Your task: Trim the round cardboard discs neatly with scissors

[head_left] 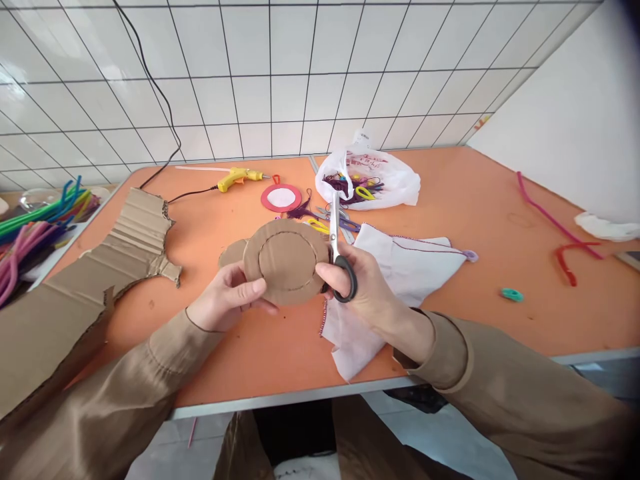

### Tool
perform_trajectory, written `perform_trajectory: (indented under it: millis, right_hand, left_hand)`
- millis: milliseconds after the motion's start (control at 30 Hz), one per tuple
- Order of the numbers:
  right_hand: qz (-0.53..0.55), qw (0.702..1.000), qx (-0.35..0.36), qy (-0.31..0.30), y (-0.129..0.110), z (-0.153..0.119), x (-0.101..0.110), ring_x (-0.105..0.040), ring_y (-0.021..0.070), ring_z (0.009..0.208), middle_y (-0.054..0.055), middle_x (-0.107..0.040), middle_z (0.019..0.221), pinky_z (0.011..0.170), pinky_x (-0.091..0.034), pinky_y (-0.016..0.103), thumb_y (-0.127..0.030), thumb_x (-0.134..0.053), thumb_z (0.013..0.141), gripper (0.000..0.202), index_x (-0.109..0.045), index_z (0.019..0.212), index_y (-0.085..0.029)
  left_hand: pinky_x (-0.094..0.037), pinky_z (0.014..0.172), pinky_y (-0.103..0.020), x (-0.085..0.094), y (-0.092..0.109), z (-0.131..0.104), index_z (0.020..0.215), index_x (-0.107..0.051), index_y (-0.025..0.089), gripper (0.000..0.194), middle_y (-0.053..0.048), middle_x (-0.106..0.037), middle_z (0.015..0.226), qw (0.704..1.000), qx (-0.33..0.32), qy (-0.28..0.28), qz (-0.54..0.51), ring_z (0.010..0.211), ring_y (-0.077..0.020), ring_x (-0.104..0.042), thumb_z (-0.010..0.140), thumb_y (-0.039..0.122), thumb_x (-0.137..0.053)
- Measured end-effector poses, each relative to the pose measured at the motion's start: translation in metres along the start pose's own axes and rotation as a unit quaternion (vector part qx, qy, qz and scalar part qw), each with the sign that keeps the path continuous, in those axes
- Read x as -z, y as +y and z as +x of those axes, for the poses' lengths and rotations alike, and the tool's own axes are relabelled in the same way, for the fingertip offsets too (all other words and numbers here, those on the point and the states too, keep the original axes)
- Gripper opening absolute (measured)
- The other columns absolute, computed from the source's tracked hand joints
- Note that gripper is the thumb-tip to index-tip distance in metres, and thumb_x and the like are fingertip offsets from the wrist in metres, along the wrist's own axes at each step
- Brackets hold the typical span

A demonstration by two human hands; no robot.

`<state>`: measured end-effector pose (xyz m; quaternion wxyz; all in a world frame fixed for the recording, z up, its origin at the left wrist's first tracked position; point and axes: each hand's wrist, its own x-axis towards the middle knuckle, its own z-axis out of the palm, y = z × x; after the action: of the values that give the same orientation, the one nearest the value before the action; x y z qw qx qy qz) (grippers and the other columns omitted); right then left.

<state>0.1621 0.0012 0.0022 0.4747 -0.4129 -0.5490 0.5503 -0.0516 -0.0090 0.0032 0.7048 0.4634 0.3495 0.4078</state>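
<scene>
A round cardboard disc (287, 257), with a smaller circle scored inside its rim, is held up over the orange table. My left hand (237, 293) grips its lower left edge, thumb on the face and fingers behind. At the disc's right edge my right hand (363, 280) is closed round the black handles of a pair of scissors (334, 230). Their blades point up and away, looking closed together, and the right thumb lies by the disc. Another rounded cardboard piece (233, 253) shows partly behind the disc. White cloth with a beaded edge (400, 267) lies beneath my right hand.
A large torn cardboard sheet (65, 313) covers the left side. Toward the back lie a yellow glue gun (240, 179) with its cord, a red-rimmed disc (281, 198) and a white plastic bag (395, 177) of threads. Pipe cleaners (555, 213) lie right, more (35, 227) far left.
</scene>
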Motion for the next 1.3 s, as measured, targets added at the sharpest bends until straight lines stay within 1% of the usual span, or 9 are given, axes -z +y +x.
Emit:
perform_trajectory:
  millis: [133,267,400,500,567,633,733,1000,1300]
  right_hand:
    - [0.004,0.999,-0.016,0.045,0.005,-0.002,-0.005,-0.046,0.0109,0.049,-0.005,-0.048,0.058,0.043,-0.040,0.025,-0.029,-0.068,0.073,0.020,-0.049,0.070,-0.022]
    - [-0.007,1.000,-0.010,0.003,0.002,-0.005,-0.006,-0.046,0.0110,0.049,-0.006,-0.048,0.056,0.044,-0.038,0.025,-0.030,-0.069,0.074,0.024,-0.046,0.070,-0.023]
    - [-0.013,0.998,0.037,-0.039,-0.007,-0.001,0.002,-0.044,0.0115,0.057,-0.003,-0.048,0.065,0.052,-0.039,0.026,-0.029,-0.063,0.078,0.016,-0.050,0.071,-0.023]
    - [-0.058,0.994,0.014,-0.087,-0.009,0.001,0.006,-0.038,0.0107,0.052,-0.005,-0.039,0.058,0.046,-0.033,0.025,-0.028,-0.067,0.074,0.026,-0.045,0.063,-0.023]
    - [-0.039,0.997,-0.007,-0.070,-0.007,0.001,0.006,-0.039,0.0109,0.050,-0.005,-0.039,0.057,0.043,-0.034,0.025,-0.029,-0.067,0.075,0.025,-0.045,0.064,-0.024]
    - [-0.003,1.000,-0.016,-0.019,-0.003,0.000,0.004,-0.040,0.0107,0.049,-0.005,-0.041,0.058,0.042,-0.038,0.025,-0.030,-0.068,0.076,0.023,-0.048,0.067,-0.024]
    - [0.021,0.999,-0.016,0.030,0.000,-0.002,-0.002,-0.044,0.0104,0.050,-0.005,-0.047,0.061,0.043,-0.044,0.025,-0.033,-0.069,0.075,0.019,-0.054,0.072,-0.024]
    - [0.066,0.998,-0.024,0.009,0.005,-0.003,-0.005,-0.049,0.0089,0.048,-0.005,-0.056,0.067,0.041,-0.046,0.023,-0.036,-0.069,0.075,0.017,-0.058,0.078,-0.023]
    - [-0.021,0.999,0.028,0.025,0.002,-0.005,-0.002,-0.050,0.0121,0.049,-0.005,-0.053,0.060,0.046,-0.041,0.027,-0.034,-0.066,0.079,0.014,-0.057,0.083,-0.023]
  left_hand:
    - [-0.059,0.056,-0.029,-0.009,-0.007,0.004,0.086,-0.077,0.011,0.037,-0.012,-0.076,0.073,0.999,0.031,-0.005,0.028,0.066,-0.0223,-0.072,0.066,0.041,-0.087]
    - [-0.055,0.048,-0.026,-0.014,-0.009,0.006,0.074,-0.074,0.011,0.027,-0.009,-0.074,0.066,0.999,0.011,0.022,0.034,0.053,-0.0177,-0.067,0.067,0.035,-0.085]
    - [-0.051,0.041,-0.023,-0.007,-0.004,0.003,0.070,-0.073,0.012,0.022,-0.006,-0.069,0.053,0.995,0.064,0.015,0.078,0.043,-0.0153,-0.062,0.059,0.026,-0.086]
    - [-0.049,0.038,-0.021,-0.003,-0.001,0.003,0.073,-0.075,0.014,0.026,-0.003,-0.068,0.051,0.993,0.074,0.030,0.087,0.040,-0.0135,-0.060,0.054,0.025,-0.088]
    - [-0.050,0.040,-0.020,-0.003,-0.002,0.004,0.067,-0.075,0.014,0.024,-0.003,-0.069,0.053,0.995,0.052,0.035,0.072,0.041,-0.0122,-0.060,0.056,0.030,-0.090]
    - [-0.051,0.043,-0.019,-0.005,-0.004,0.006,0.061,-0.075,0.014,0.027,-0.005,-0.071,0.056,0.997,0.037,0.032,0.053,0.046,-0.0116,-0.062,0.058,0.036,-0.090]
    - [-0.053,0.045,-0.020,-0.009,-0.007,0.008,0.065,-0.078,0.015,0.029,-0.005,-0.075,0.062,0.999,0.031,0.027,0.033,0.051,-0.0125,-0.065,0.058,0.040,-0.091]
    - [-0.053,0.048,-0.018,-0.013,-0.010,0.007,0.062,-0.077,0.016,0.027,-0.004,-0.075,0.062,0.999,0.009,0.032,0.031,0.051,-0.0099,-0.065,0.060,0.039,-0.091]
    - [-0.054,0.048,-0.024,-0.013,-0.010,0.007,0.068,-0.077,0.014,0.033,-0.006,-0.072,0.060,0.999,0.020,0.031,0.024,0.053,-0.0149,-0.065,0.062,0.043,-0.089]
